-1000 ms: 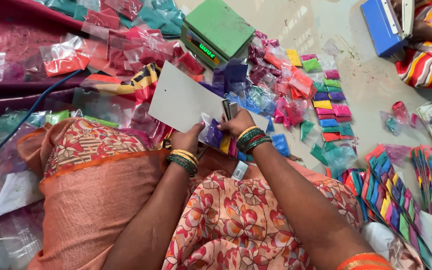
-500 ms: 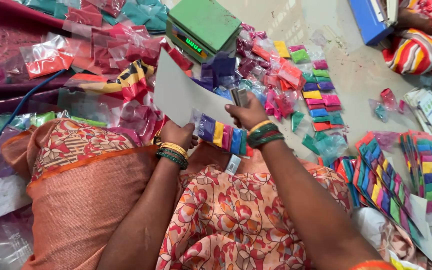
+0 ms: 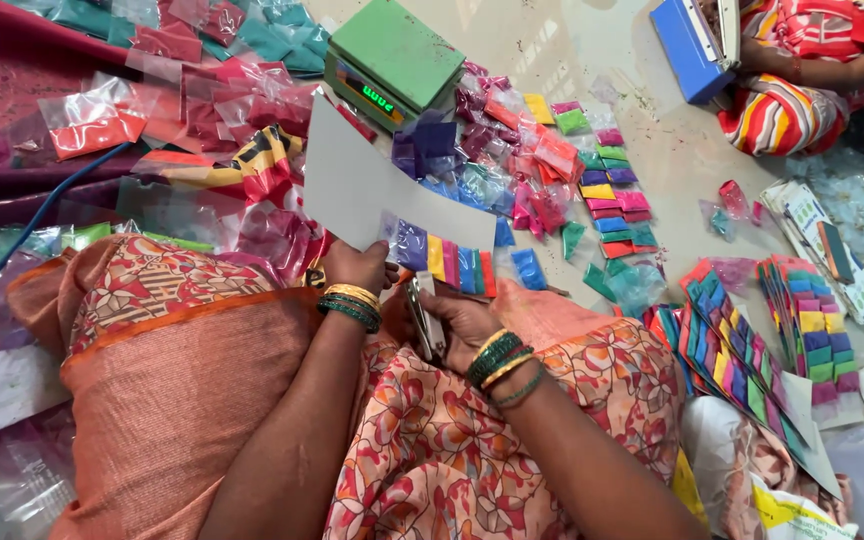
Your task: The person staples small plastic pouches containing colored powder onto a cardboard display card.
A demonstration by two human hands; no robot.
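Pale floor (image 3: 672, 150) strewn with small plastic packets of coloured powder, pink, blue, green, yellow; a green weighing scale (image 3: 397, 58) sits at the top centre with a lit readout; a blue cable (image 3: 27, 240) crosses the left side; finished cards of colour packets (image 3: 742, 355) fan out at right, and another person in striped cloth (image 3: 782, 110) works beside a blue device (image 3: 690, 45) at top right; left hand (image 3: 354, 266), bangled at the wrist, closed on the lower edge of a white card (image 3: 362, 185); a row of colour packets (image 3: 442, 258), purple, yellow, pink, blue, red, runs along that card's lower edge; right hand (image 3: 457, 320) closed round a metal stapler (image 3: 424, 315) just below the packets, over the lap; card held off the floor, in front of the knees, tilted; its long axis runs from upper left down to lower right, plain face toward the camera, packet row following the same line; stapler lies roughly upright in view, its mouth end toward the card, though I cannot tell whether it touches; likely risks, as a judgement: the card is pinched at one spot only, so it could swing or bend and the row go crooked; a staple driven through a packet's filled part rather than its top margin could spill powder; left fingers sit close to the stapler's mouth.
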